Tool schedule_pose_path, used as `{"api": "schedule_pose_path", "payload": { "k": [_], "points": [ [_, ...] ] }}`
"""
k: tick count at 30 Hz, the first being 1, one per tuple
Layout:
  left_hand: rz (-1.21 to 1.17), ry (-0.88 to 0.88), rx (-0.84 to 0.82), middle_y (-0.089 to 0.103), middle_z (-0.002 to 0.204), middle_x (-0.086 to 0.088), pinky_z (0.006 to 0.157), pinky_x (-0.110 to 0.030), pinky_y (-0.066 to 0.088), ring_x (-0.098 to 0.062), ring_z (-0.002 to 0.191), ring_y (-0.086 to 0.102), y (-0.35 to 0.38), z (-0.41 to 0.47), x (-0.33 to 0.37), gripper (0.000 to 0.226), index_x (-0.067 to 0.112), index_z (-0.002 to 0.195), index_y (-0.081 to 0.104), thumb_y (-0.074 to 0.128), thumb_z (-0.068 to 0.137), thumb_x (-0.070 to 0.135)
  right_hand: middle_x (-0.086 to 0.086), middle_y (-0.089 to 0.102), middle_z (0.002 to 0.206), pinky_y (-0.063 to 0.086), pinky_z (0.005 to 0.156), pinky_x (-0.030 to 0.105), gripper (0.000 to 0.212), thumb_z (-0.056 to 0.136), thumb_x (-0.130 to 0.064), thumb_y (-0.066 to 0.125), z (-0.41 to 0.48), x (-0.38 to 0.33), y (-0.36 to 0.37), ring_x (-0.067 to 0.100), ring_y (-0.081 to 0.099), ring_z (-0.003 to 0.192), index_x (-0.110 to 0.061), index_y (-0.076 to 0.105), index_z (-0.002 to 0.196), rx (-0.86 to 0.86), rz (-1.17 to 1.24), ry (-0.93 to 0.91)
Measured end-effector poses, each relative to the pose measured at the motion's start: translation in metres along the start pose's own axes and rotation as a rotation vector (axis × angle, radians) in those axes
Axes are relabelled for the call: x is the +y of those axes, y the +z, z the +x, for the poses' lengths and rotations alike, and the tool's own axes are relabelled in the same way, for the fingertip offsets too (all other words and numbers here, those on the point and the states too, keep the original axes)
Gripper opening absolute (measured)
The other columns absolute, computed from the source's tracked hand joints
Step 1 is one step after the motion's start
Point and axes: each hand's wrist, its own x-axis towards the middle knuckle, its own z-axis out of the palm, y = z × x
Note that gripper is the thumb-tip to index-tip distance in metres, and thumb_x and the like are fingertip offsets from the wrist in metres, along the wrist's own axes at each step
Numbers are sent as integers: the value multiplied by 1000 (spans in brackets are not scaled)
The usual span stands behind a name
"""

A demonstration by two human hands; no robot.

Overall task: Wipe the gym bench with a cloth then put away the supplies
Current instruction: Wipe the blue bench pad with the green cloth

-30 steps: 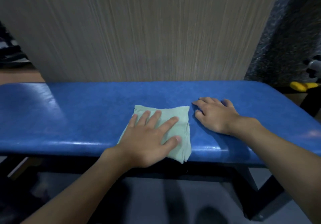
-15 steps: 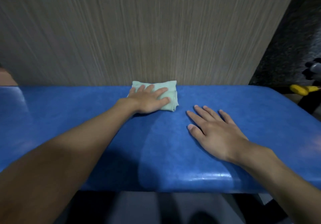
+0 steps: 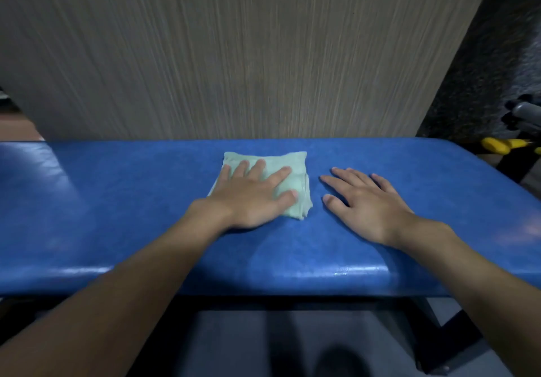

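A blue padded gym bench [image 3: 117,201] runs across the view from left to right. A folded pale green cloth [image 3: 292,161] lies on the middle of its top. My left hand [image 3: 251,195] presses flat on the cloth with fingers spread, covering its near left part. My right hand [image 3: 366,201] lies flat on the bare bench just right of the cloth, fingers apart, holding nothing.
A grey-brown striped wall [image 3: 234,54] stands right behind the bench. At the far right are a yellow piece [image 3: 497,145] and dark metal gym gear [image 3: 524,113]. Below the bench's near edge are its dark frame [image 3: 433,321] and grey floor.
My left hand slid the cloth from the near edge to the far edge, then back toward the middle. My right hand stayed flat on the bench.
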Motion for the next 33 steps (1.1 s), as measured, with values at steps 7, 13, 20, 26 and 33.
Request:
{"api": "schedule_pose_path", "payload": {
  "k": [7, 13, 20, 26, 33],
  "points": [
    [80, 4, 68, -9, 167, 4, 120, -52, -6, -24, 152, -10, 20, -98, 22, 84, 57, 146, -18, -14, 66, 79, -10, 14, 164, -5, 120, 50, 52, 103, -48, 23, 2, -7, -10, 12, 5, 151, -35, 25, 153, 18, -62, -12],
    [44, -14, -5, -10, 167, 6, 120, -51, -6, -21, 152, -13, 8, -66, 10, 69, 62, 146, -11, 5, 82, 83, -13, 3, 165, -4, 121, 48, 56, 102, -53, 15, 6, -10, 3, 10, -2, 151, -38, 14, 156, -31, -11, -21],
    [5, -77, -13, -4, 167, 3, 120, -53, -6, -26, 153, -5, -12, 50, -28, 62, 61, 149, 0, 16, 91, 76, -15, -2, 165, -7, 121, 47, 58, 100, -55, 12, 8, -9, 6, 8, -8, 150, -40, 9, 156, -22, -22, -30],
    [-35, -115, -12, 4, 167, 4, 119, -54, -5, -25, 153, -1, -26, 103, -43, 67, 59, 150, 6, 14, 86, 79, -16, -2, 164, -6, 121, 45, 58, 98, -55, 11, 8, -9, 5, 7, -8, 150, -41, 8, 155, -23, -30, -20],
    [6, -87, -10, -3, 168, -2, 119, -54, -6, -29, 153, -4, -17, 55, -29, 65, 56, 151, 0, 13, 90, 76, -16, -1, 164, -5, 121, 45, 58, 99, -55, 12, 6, -12, 2, 7, -7, 150, -42, 10, 155, -35, -29, -9]
  ]
}}
